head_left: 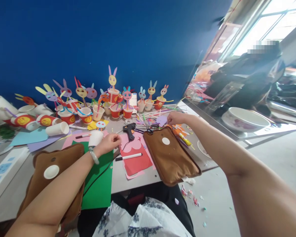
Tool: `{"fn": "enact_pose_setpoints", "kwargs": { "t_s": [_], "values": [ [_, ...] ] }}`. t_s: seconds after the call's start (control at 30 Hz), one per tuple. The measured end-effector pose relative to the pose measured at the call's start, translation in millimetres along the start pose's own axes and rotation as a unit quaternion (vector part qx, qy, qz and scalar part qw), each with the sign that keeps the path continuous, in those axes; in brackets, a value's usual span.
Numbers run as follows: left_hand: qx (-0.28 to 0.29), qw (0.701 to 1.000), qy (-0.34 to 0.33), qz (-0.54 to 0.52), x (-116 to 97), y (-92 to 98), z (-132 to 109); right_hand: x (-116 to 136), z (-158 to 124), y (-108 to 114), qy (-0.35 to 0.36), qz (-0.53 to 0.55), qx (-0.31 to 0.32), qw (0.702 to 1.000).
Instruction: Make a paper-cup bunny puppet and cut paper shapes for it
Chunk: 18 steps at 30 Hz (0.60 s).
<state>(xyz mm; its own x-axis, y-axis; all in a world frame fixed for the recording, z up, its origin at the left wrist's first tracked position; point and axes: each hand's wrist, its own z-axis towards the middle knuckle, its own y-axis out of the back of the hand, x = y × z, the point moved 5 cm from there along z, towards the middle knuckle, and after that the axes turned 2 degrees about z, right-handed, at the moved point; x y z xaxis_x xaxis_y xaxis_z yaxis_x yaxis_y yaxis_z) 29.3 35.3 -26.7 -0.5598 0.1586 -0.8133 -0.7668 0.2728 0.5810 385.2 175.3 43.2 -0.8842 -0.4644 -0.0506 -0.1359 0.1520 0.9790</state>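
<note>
Avoiding the glue gun [129,131], just right of the left hand [110,143], is prudent. The right hand [174,118] is beside the purple paper [162,120], far right on the tabletop [119,181]; whether either grip pinches anything cannot be told.

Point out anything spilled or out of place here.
Scraps litter the floor near the table, looking like dropped waste. At the table's left, a white cup and two red cups lie on their sides, though many others stand upright.
</note>
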Motion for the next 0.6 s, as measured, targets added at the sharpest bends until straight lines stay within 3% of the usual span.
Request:
{"fn": "enact_pose_setpoints", "kwargs": {
  "t_s": [0.2, 0.33, 0.53, 0.6],
  "values": [
    [0.003, 1.0, 0.001, 0.005, -1.1, -0.2, -0.7, 16.2, 5.2, -10.6, -0.05, -0.03, 0.013, 0.998],
    [-0.002, 1.0, 0.0, -0.005, 2.4, 0.7, 0.6, 11.1, 1.5, -6.0, -0.104, -0.044, 0.019, 0.993],
    [-0.014, 1.0, -0.01, -0.013, 0.2, 2.3, -0.4, -11.5, -43.5, -21.0, -0.158, -0.041, 0.095, 0.982],
    [-0.021, 0.999, -0.012, -0.028, -1.8, 2.0, -1.1, -17.4, -62.5, -30.9, -0.168, -0.038, 0.084, 0.981]
  ]
}}
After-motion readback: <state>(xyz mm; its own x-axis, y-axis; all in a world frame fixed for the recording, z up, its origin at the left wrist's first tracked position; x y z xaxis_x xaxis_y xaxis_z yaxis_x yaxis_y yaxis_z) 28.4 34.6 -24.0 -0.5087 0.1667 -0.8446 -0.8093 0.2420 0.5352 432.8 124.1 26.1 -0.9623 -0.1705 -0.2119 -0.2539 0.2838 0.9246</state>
